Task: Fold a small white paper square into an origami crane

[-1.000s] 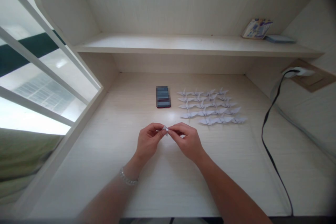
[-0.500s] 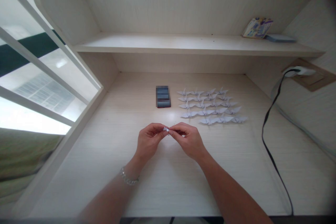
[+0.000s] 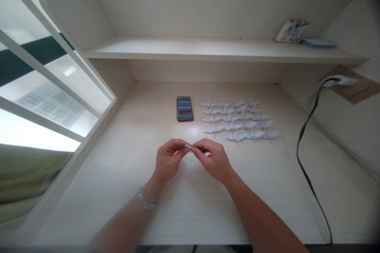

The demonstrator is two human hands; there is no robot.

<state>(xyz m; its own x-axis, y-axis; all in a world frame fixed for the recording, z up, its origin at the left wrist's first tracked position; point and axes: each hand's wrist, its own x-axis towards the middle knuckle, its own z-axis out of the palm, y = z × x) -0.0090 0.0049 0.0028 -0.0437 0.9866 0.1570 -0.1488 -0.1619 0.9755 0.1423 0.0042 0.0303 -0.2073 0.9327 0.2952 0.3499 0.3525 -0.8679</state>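
Note:
Between my fingertips is a small piece of folded white paper [image 3: 187, 146], mostly covered by the fingers. My left hand [image 3: 169, 159], with a silver bracelet at its wrist, pinches the paper from the left. My right hand [image 3: 212, 157] pinches it from the right, thumb against index finger. Both hands are held over the middle of the desk, fingertips nearly touching. Just beyond my right hand, several white folded paper cranes [image 3: 231, 118] stand in rows on the desk.
A dark, blurred-out rectangular object [image 3: 184, 108] lies on the desk [image 3: 118, 182] beyond my hands. To the right, a black cable [image 3: 303, 158] runs from a wall socket [image 3: 356, 85] to the front edge. The shelf [image 3: 178, 47] above holds a colourful packet [image 3: 292, 31].
Both hands keep nearly the same place and the same pinch on the folded paper. The view has shifted very slightly.

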